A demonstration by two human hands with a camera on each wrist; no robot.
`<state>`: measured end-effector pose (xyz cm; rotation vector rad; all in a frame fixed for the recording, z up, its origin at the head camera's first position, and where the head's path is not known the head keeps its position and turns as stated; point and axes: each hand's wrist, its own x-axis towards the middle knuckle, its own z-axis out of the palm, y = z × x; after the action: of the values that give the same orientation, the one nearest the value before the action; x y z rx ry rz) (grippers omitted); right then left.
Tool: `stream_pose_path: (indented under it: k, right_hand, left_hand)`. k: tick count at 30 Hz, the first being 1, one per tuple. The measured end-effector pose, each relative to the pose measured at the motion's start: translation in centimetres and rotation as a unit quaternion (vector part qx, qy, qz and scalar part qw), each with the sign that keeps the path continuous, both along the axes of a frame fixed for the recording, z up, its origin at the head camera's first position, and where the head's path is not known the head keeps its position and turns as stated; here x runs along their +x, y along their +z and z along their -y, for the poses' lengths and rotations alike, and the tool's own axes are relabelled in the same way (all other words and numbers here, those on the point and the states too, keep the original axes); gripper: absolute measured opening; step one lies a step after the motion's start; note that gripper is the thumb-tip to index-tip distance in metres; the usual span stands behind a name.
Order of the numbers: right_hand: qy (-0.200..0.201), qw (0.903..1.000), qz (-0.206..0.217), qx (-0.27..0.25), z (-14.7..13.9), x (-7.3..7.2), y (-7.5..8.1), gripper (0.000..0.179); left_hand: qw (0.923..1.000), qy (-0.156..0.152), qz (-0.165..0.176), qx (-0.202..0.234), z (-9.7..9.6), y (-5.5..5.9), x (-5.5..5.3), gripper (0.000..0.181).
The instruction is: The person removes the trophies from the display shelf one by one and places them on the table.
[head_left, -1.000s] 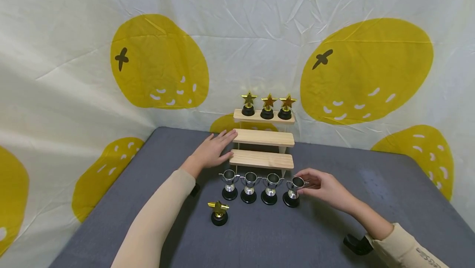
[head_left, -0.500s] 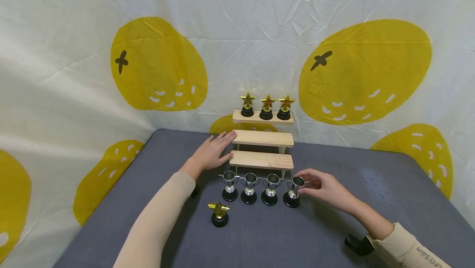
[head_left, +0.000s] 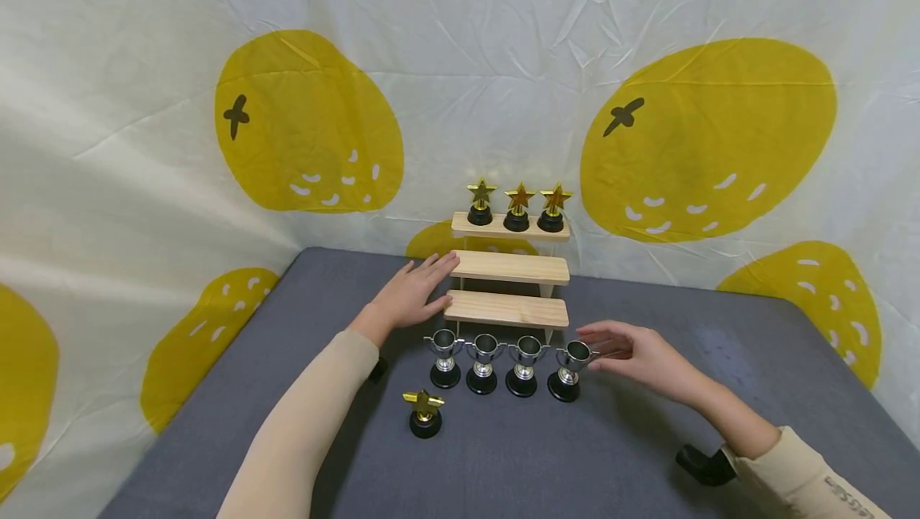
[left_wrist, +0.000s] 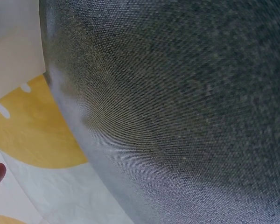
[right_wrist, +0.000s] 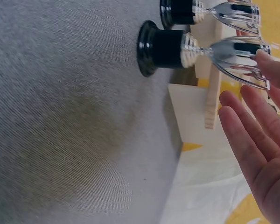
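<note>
A: Hands first. Left?
B: Left hand (head_left: pixel 413 291) is reaching in at the rack's (head_left: pixel 510 266) left side. Fingers are lying straight, tips touching the middle shelf (head_left: pixel 535 267), thumb at the bottom shelf (head_left: pixel 506 308), both at their left ends. Not gripping.
A: Right?
B: Right hand (head_left: pixel 640 355) is hovering front-right of the rack, at the end cup (head_left: pixel 565 379). Fingers are curving loosely, thumb and fingers apart. In the right wrist view the thumb (right_wrist: pixel 274 72) is overlapping the rim; can't tell if it's touching.
A: Hands together?
B: No, well apart, one each side of the rack's front.
A: And that cup?
B: Standing upright on the table (head_left: pixel 503 479), front-right of the rack, rightmost of four. The other three cups (head_left: pixel 482 375) are standing upright in a row left of it, just in front of the rack. All silver, black bases.
A: Stars?
B: Three stars (head_left: pixel 517 219) are standing on the rack's top shelf (head_left: pixel 498 232). A loose star (head_left: pixel 425 414) is standing farther in front of the rack, off its left end.
A: Backdrop?
B: White curtain (head_left: pixel 496 104), yellow fruit print, hanging behind the rack.
</note>
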<state>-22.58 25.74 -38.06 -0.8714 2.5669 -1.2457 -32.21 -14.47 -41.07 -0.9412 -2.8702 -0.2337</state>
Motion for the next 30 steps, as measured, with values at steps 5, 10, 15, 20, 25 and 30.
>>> stream_pose_path:
  k: [5, 10, 15, 20, 25, 30]
  right_hand:
    - [0.005, 1.0000, 0.002, 0.006, -0.4, -0.3, 1.0, 0.045]
    - [-0.013, 0.9995, -0.016, 0.023, -0.4, -0.9, 2.8, 0.041]
    - [-0.026, 0.9985, -0.040, 0.027, -0.4, -1.5, 4.4, 0.038]
    - [-0.021, 0.9986, -0.043, 0.021, -0.2, -2.2, 5.2, 0.036]
    - [-0.025, 0.9980, -0.052, 0.027, 0.3, -3.1, 6.3, 0.037]
    - [-0.043, 0.9968, -0.063, 0.026, 0.8, -4.5, 7.8, 0.039]
  left_hand:
    - [1.0000, -0.002, 0.004, -0.002, -0.1, 0.0, 0.0, 0.070]
    - [1.0000, -0.003, 0.006, -0.001, -0.1, 0.0, -0.1, 0.070]
    - [1.0000, -0.006, -0.003, 0.004, -0.1, -0.1, -0.4, 0.069]
    - [1.0000, -0.005, 0.003, 0.000, 0.0, -0.3, -0.4, 0.070]
    - [1.0000, -0.003, 0.008, -0.003, 0.1, -0.5, -0.3, 0.071]
    - [1.0000, 0.000, 0.004, 0.000, 0.1, -0.4, -0.2, 0.071]
